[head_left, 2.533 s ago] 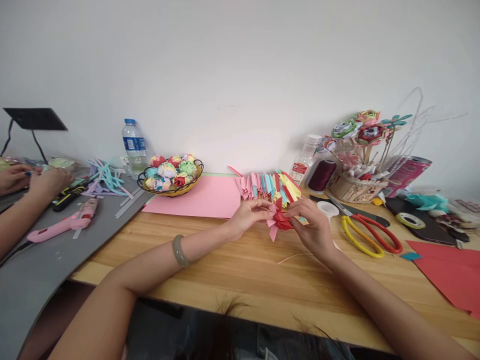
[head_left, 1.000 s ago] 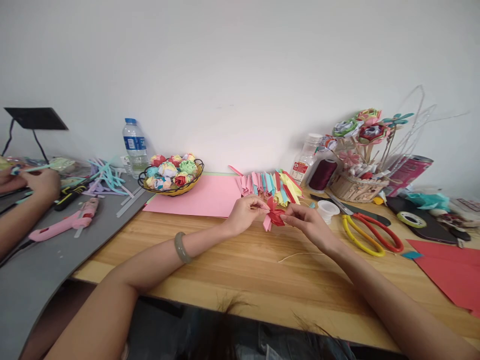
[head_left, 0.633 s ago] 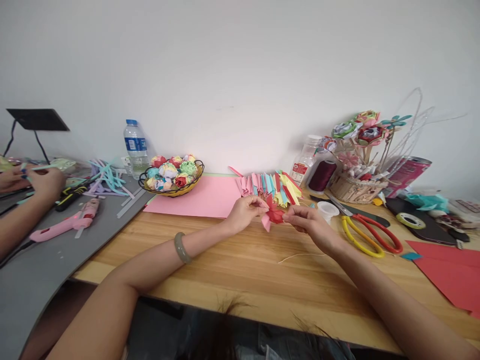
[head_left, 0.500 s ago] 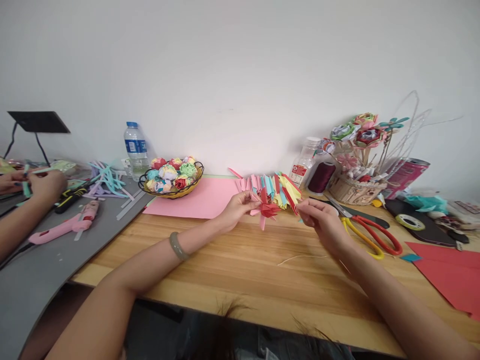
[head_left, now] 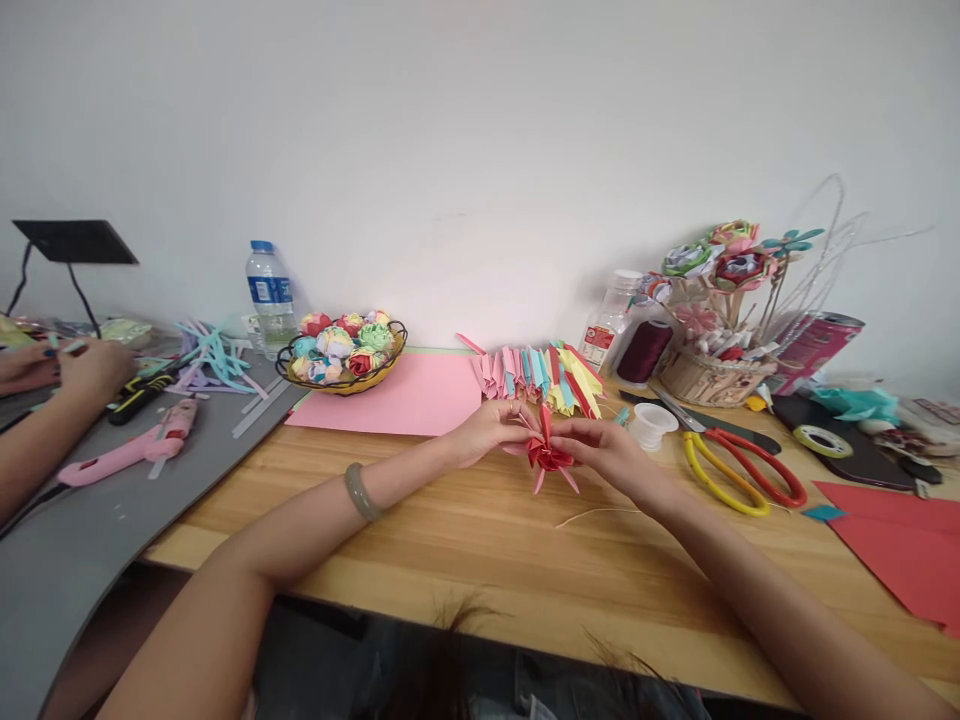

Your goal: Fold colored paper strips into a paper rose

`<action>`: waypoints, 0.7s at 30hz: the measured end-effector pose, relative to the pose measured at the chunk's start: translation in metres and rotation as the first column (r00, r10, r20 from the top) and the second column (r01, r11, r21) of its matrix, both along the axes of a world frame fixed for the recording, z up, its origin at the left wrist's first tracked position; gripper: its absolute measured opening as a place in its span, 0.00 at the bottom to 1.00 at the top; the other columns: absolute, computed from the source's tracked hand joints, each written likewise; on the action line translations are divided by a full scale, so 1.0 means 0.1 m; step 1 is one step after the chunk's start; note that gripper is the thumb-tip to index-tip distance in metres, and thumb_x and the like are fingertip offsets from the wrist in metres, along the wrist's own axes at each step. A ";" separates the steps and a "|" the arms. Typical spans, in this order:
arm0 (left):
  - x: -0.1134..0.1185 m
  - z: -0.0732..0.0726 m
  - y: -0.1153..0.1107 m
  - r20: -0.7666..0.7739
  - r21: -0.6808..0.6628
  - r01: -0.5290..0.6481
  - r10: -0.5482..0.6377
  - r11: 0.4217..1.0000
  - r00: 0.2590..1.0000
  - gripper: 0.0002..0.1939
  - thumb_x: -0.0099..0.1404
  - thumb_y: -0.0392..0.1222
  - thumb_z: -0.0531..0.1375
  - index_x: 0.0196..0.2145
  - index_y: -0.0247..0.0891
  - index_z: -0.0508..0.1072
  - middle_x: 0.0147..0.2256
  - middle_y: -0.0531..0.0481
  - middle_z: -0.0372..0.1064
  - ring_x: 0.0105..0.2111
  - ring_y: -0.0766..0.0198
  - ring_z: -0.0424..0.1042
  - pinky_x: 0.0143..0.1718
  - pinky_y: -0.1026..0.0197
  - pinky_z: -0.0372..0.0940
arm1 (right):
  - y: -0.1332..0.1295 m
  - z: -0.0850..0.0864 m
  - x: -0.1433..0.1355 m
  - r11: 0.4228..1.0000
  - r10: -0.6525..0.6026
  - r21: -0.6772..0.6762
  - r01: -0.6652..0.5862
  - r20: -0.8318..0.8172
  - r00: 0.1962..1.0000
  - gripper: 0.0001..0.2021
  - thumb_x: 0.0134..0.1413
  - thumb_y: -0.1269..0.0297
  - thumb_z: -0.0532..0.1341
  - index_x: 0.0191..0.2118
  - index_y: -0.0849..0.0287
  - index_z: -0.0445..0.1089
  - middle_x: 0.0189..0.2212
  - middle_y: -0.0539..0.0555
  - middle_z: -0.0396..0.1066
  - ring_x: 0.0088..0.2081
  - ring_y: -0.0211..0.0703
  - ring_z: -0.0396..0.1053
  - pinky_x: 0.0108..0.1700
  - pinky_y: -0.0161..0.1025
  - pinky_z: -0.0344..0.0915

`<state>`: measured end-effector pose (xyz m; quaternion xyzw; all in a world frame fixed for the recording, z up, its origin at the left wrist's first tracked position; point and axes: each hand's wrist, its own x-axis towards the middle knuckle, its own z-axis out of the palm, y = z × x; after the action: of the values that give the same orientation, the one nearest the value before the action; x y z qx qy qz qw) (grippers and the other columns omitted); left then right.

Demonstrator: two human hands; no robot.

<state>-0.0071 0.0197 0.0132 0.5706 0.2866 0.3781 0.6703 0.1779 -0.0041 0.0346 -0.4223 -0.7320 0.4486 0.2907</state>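
A red and pink folded-paper flower (head_left: 549,455) is held above the wooden table (head_left: 450,545). My left hand (head_left: 491,430) pinches its left side, fingers closed. From the right, my right hand (head_left: 600,445) has its fingers closed on the flower's upper right side. Just behind the hands lies a row of folded paper pieces (head_left: 536,375) in pink, blue, red and yellow. A white spool (head_left: 652,425) stands to the right of my right hand. Beneath that hand a thin thread (head_left: 592,515) lies on the wood.
Scissors (head_left: 739,470), red paper (head_left: 892,540) and a flower basket (head_left: 716,375) are on the right. Pink paper (head_left: 420,395), a basket of paper balls (head_left: 349,380) and a bottle (head_left: 270,300) are left. Another person's hands (head_left: 94,370) work beyond a pink glue gun (head_left: 139,450).
My right hand has moved left from the folded paper pieces to the flower. My left hand and the flower have shifted slightly right and down. The white spool now shows fully.
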 end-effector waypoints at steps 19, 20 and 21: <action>0.11 -0.04 -0.15 -0.105 0.498 -0.292 0.392 0.816 0.914 0.04 0.55 0.37 0.58 0.30 0.33 0.70 0.32 0.48 0.68 0.33 0.67 0.67 0.35 0.64 0.63 | -0.09 -0.12 -0.10 0.897 -0.229 0.386 0.215 -0.008 0.973 0.12 0.51 0.56 0.57 0.36 0.58 0.69 0.31 0.54 0.74 0.30 0.42 0.70 0.33 0.39 0.66; 0.11 -0.04 -0.15 -0.102 0.498 -0.303 0.402 0.813 0.910 0.05 0.55 0.37 0.58 0.30 0.33 0.70 0.32 0.48 0.68 0.32 0.67 0.67 0.34 0.64 0.64 | -0.10 -0.13 -0.10 0.883 -0.243 0.412 0.223 -0.004 0.970 0.11 0.51 0.57 0.57 0.36 0.58 0.69 0.31 0.54 0.74 0.31 0.42 0.70 0.33 0.39 0.66; 0.11 -0.05 -0.15 -0.100 0.499 -0.312 0.411 0.809 0.906 0.05 0.54 0.37 0.59 0.30 0.33 0.70 0.32 0.48 0.68 0.31 0.67 0.67 0.34 0.64 0.64 | -0.10 -0.14 -0.09 0.869 -0.253 0.439 0.229 -0.004 0.968 0.11 0.51 0.57 0.57 0.36 0.57 0.69 0.32 0.54 0.74 0.31 0.43 0.71 0.34 0.40 0.66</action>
<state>0.0040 0.0045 0.0084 0.6862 0.3563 0.4972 0.3936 0.1684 -0.0138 0.0205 -0.4463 -0.7629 0.2224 0.4116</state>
